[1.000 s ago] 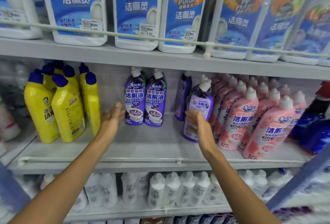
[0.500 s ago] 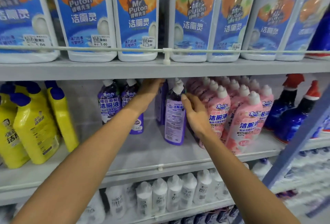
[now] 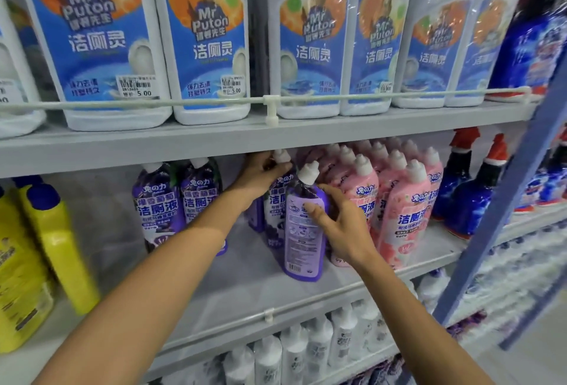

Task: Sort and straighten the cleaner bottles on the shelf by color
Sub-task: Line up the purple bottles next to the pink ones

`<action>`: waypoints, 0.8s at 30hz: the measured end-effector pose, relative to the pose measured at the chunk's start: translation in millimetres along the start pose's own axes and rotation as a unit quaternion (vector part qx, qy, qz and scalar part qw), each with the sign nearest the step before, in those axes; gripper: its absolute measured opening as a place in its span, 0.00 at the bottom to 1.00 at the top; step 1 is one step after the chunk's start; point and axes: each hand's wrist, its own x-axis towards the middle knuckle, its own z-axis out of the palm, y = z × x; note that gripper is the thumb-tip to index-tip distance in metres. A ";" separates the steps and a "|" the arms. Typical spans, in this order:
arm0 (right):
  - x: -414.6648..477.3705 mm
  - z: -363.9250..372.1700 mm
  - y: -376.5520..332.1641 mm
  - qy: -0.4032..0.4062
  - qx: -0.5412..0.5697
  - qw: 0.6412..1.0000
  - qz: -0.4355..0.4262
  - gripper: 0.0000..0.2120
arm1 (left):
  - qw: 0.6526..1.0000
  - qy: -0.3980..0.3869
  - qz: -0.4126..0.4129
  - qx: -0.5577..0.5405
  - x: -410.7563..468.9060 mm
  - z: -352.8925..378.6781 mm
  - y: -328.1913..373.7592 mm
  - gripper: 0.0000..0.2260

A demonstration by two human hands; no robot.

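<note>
Grey metal middle shelf [image 3: 245, 280]:
- Lilac plastic cleaner bottle with white cap [image 3: 302, 231], front row, back label outward; right hand [image 3: 340, 225] grips its body.
- Dark purple cleaner bottle [image 3: 277, 200], just behind; left hand [image 3: 264, 174] clasps its neck.
- Purple bottle pair [image 3: 159, 203] at left; pink bottle block [image 3: 405, 215] at right.

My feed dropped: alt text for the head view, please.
Both hands reach into the middle shelf: the left hand grips the neck of a rear purple bottle, the right hand holds a back-facing purple bottle beside pink bottles.
</note>
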 end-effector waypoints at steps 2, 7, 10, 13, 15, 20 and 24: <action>-2.5 -4.3 0.6 -0.004 0.001 1.000 -0.001 0.21 | 1.000 0.016 -0.005 -0.009 -8.5 -5.6 0.4 0.09; -0.5 -3.7 0.7 -0.013 0.028 0.999 -0.014 0.23 | 0.998 0.057 -0.028 -0.013 -47.4 -34.3 7.0 0.10; 2.7 0.1 0.1 -0.025 0.048 0.998 -0.019 0.26 | 0.996 0.076 -0.053 -0.009 -79.2 -58.7 10.8 0.10; 5.7 12.9 0.4 -0.038 0.090 0.995 -0.008 0.26 | 0.990 0.122 -0.069 0.000 -107.7 -84.4 13.9 0.08; 8.2 27.2 -0.6 -0.047 0.101 0.994 -0.007 0.25 | 0.983 0.164 -0.084 0.005 -123.0 -100.6 15.0 0.07; 10.3 72.1 -17.7 -0.084 0.114 0.990 -0.017 0.20 | 0.969 0.223 -0.103 0.013 -146.7 -131.3 10.7 0.10; 8.7 94.2 -39.4 -0.100 0.100 0.990 -0.011 0.19 | 0.971 0.215 -0.098 0.030 -156.4 -139.5 2.8 0.13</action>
